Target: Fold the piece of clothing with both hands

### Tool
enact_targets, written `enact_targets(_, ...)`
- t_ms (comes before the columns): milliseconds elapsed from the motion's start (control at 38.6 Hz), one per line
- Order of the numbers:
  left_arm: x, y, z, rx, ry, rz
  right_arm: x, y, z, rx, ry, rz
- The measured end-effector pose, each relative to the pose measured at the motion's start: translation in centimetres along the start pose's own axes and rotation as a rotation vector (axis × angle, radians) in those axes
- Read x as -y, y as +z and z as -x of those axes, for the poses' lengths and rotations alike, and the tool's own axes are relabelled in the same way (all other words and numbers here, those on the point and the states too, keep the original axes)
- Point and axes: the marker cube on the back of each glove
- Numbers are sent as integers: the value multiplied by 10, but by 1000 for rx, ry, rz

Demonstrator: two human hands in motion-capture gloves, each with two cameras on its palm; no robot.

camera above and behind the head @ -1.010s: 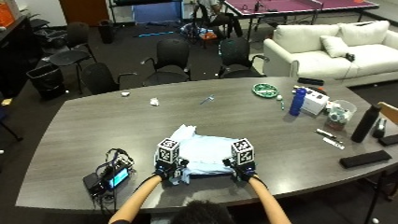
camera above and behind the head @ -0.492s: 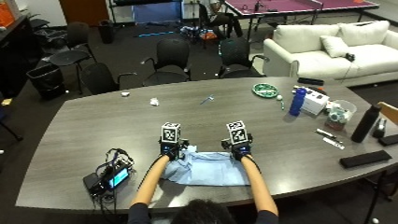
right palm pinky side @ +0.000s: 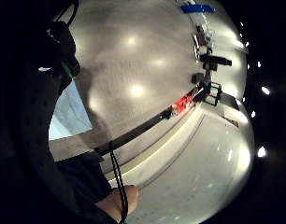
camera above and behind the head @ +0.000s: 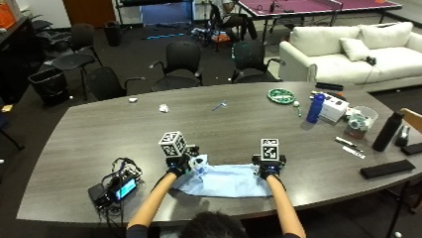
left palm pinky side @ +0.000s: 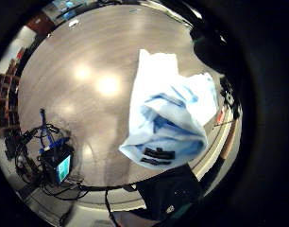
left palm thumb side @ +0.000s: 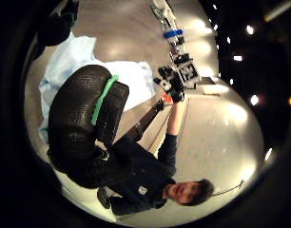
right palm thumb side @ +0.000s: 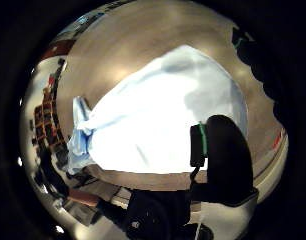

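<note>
Clothing flat on table; both hands at far corners.

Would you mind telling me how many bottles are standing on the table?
2: a blue bottle near the white box, and a black bottle toward the table's right end. Clutter there may hide others.

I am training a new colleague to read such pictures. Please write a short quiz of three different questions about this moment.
1. True or false: the light blue garment lies on the table.
2. Which hand lifts a bunched corner of the garment? A) left hand B) right hand
3. Fill in: the blue bottle stands beside a white ____.

Key: 1 true; 2 A; 3 box.
</note>
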Motion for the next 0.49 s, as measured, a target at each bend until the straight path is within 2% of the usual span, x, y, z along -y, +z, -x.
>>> enact_targets(104, -20, 39, -1, 218, -145, 236, 12, 21, -8, 35, 45, 30)
enact_targets(181, -34, 53, 0, 394, -239, 324, 21, 34, -10, 58, 93, 38)
enact_targets(233, -38, 64, 5, 503, -289, 325, 26, 41, -9, 78, 122, 14)
enact_targets(311, -28, 86, 27, 594, -298, 256, 31, 46, -3, 95, 137, -78)
enact_targets(388, -18, 95, 47, 625, -300, 192, 31, 46, 4, 109, 122, -149)
enact_targets(492, -18, 94, 65, 613, -346, 197, 32, 43, 10, 90, 153, -235)
